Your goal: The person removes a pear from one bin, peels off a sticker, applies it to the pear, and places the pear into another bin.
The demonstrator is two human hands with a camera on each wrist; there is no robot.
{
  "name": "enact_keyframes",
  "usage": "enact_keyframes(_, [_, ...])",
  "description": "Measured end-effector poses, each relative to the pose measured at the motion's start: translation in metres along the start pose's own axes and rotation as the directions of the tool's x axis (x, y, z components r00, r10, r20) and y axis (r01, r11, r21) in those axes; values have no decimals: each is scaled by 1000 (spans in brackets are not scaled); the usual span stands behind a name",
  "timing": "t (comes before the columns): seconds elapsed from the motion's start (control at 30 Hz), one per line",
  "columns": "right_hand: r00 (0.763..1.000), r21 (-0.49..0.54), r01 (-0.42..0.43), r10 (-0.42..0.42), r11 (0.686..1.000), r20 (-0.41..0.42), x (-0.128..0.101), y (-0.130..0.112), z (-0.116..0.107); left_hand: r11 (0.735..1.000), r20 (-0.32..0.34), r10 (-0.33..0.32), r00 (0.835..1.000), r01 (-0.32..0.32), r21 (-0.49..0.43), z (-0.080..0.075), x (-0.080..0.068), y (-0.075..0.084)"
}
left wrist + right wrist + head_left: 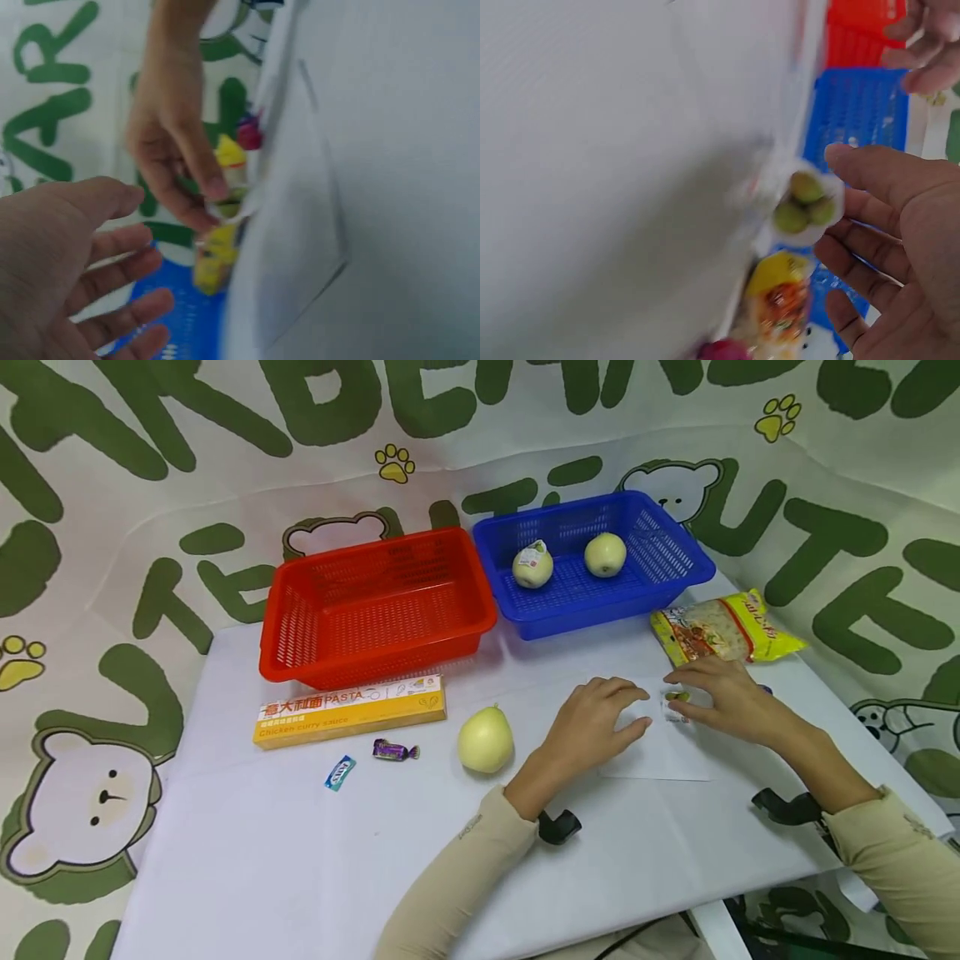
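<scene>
My right hand (pixel 720 702) hovers around a small white packet (pixel 675 704) printed with green fruit. In the right wrist view, thumb and fingers stand apart beside the packet (pixel 804 204); whether they touch it is unclear. My left hand (pixel 588 722) is held to its left, fingers spread and holding nothing, also in the left wrist view (pixel 82 270). Beneath both hands lies a thin white sheet (pixel 652 764). A purple-pink item (pixel 250 133), mostly hidden in the head view, sits beyond my right hand. Both wrist views are blurred.
Behind stand a red basket (pixel 375 647) and a blue basket (pixel 592 618) holding two pale round fruits (pixel 604 555). A yellow food bag (pixel 720 628) lies right. Leftward are a pasta box (pixel 348 712), a yellow-green pear (pixel 485 740), a purple candy (pixel 392 750) and a blue sachet (pixel 340 773).
</scene>
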State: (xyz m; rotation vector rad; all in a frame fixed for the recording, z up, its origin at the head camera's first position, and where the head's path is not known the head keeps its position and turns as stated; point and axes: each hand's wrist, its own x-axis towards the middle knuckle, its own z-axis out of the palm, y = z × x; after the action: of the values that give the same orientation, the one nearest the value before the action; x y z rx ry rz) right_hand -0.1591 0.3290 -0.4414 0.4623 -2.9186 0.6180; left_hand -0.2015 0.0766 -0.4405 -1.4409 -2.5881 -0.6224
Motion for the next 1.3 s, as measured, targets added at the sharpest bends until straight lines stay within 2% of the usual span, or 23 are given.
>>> enact_keyframes(0.1, [1000, -8, -28, 28, 1000, -7, -4, 8, 2, 999, 97, -39, 995, 35, 41, 21, 10, 0])
enact_keyframes(0.23, [999, -5, 0, 0, 1000, -32, -6, 18, 5, 990, 186, -67, 980, 42, 136, 41, 16, 1])
enact_keyframes(0.37, [991, -31, 95, -98, 995, -89, -4, 25, 8, 974, 194, -79, 978, 34, 222, 49, 18, 1])
enact_keyframes(0.5, [981, -34, 134, -137, 990, -137, -2, 26, 2, 970, 168, -75, 983, 33, 239, 51, 19, 0])
enact_keyframes(0.53, [981, -21, 132, -133, 991, -144, -2, 25, -1, 972, 166, -76, 983, 35, 234, 51, 19, 0])
enact_keyframes(0.63, [987, 32, 49, -44, 998, -153, -4, 16, -15, 974, 168, -87, 982, 49, 219, 52, 19, 0])
enact_keyframes(0.77, [984, 75, -53, 65, 996, -163, -6, -4, -32, 980, 169, -93, 981, 61, 190, 54, 18, -2])
enact_keyframes(0.83, [984, 102, -46, 63, 994, -167, -4, -14, -36, 991, 134, -89, 987, 74, 109, 51, 16, -4])
enact_keyframes(0.9, [986, 129, -11, 33, 992, -165, 0, -25, -36, 991, 64, -112, 992, 116, -64, 40, 12, -7])
enact_keyframes(0.93, [987, 148, 8, 16, 989, -161, 2, -31, -35, 974, 21, -134, 991, 135, -182, 33, 10, -8])
enact_keyframes(0.97, [988, 162, 29, -4, 986, -156, 4, -36, -35, 941, -24, -160, 987, 145, -307, 24, 8, -10])
enact_keyframes(1.0, [988, 169, 50, -24, 984, -152, 7, -42, -34, 896, -66, -190, 980, 145, -420, 14, 6, -11])
enact_keyframes(1.07, [987, 187, 90, -62, 978, -149, 12, -55, -32, 809, -126, -232, 965, 119, -576, -7, 0, -13])
enact_keyframes(1.1, [986, 198, 109, -80, 974, -148, 15, -60, -32, 784, -144, -239, 960, 103, -613, -16, -4, -15])
enact_keyframes(1.13, [984, 210, 129, -99, 969, -148, 19, -66, -31, 770, -153, -239, 959, 92, -631, -25, -7, -16])
enact_keyframes(1.23, [980, 260, 161, -122, 952, -160, 28, -82, -26, 769, -162, -228, 960, 76, -635, -43, -20, -22])
enact_keyframes(1.3, [981, 314, 147, -97, 938, -168, 32, -92, -21, 751, -161, -254, 954, 89, -654, -51, -29, -26])
